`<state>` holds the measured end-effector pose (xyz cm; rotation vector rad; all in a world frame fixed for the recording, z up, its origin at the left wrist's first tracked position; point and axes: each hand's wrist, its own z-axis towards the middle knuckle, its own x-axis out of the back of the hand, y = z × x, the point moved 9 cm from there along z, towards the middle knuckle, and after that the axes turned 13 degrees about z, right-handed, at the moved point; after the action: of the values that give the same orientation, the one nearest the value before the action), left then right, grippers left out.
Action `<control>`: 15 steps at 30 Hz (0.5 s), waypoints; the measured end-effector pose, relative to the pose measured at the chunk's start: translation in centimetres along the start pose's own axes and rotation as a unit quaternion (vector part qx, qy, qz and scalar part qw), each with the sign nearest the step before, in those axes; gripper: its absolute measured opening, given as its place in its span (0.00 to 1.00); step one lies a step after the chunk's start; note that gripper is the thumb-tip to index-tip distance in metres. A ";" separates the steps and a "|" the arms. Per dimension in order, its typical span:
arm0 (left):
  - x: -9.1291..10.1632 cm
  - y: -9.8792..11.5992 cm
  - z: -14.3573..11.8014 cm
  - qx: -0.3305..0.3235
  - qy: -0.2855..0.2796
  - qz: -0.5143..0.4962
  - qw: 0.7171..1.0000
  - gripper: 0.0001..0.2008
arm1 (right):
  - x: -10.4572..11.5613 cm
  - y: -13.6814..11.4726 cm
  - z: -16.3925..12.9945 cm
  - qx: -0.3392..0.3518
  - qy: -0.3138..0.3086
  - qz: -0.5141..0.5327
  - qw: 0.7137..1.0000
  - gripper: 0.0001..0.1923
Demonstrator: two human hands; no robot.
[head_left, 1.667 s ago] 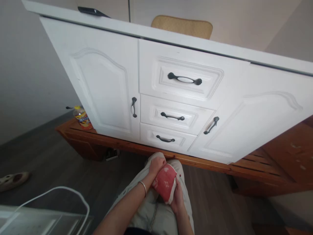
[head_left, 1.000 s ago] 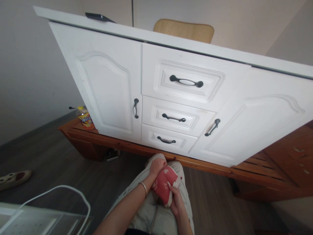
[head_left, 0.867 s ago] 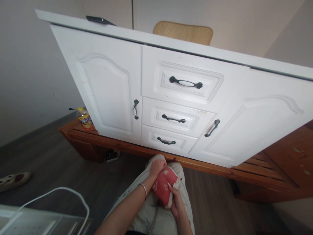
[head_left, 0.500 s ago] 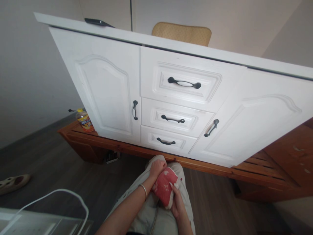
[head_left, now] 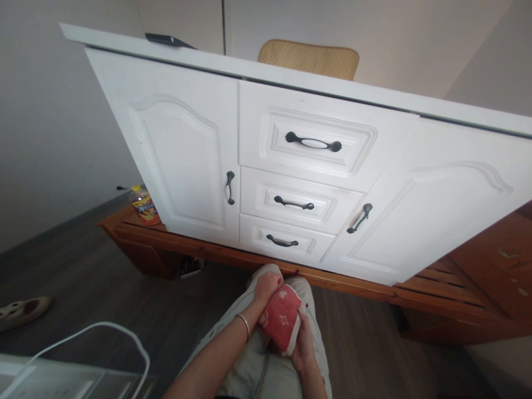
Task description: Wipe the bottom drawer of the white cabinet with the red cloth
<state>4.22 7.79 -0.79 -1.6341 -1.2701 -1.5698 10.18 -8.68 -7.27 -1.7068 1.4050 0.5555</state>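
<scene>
A folded red cloth (head_left: 280, 320) with pale motifs and a whitish border lies over my lap, on light trousers (head_left: 245, 354). My left hand (head_left: 269, 286), with a bangle on its wrist, is closed at the cloth's upper left edge; its fingertips are hidden. My right hand (head_left: 304, 344) grips the whitish border on the right side, thumb on top. What lies under the folds cannot be seen. A small dark red bit shows on the trousers just right of the cloth.
Ahead stands a white cabinet (head_left: 183, 160) with dark handles on a wooden bench (head_left: 449, 299). A yellow-capped bottle (head_left: 144, 206) is at its left. A dark flat device (head_left: 168, 40) lies on top. A white cable (head_left: 120, 328) curves at lower left, near a shoe (head_left: 27, 311).
My right thumb and fingers have shifted up and right, from over the cloth's face to its whitish border. My left hand stays about where it was.
</scene>
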 end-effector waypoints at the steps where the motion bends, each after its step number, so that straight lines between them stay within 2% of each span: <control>1: 0.0 0.0 0.0 0.001 -0.001 0.000 1.000 0.18 | -0.1 0.0 0.0 -0.001 -0.004 -0.003 1.000 0.25; 7: 0.2 0.0 -0.1 0.003 0.000 0.000 1.000 0.18 | -0.7 0.2 -0.1 -0.014 -0.019 -0.014 1.000 0.35; 11: 0.2 -0.1 -0.1 0.005 0.003 -0.001 1.000 0.19 | -0.4 -0.1 -0.6 0.006 -0.009 -0.022 1.000 0.30; 15: 0.1 -0.1 0.0 0.005 0.000 -0.004 1.000 0.19 | -0.3 -0.4 -0.8 0.034 -0.010 -0.041 0.999 0.30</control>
<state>4.17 7.87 -0.75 -1.6241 -1.2848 -1.5653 10.37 -9.19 -6.48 -1.6916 1.3189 0.4730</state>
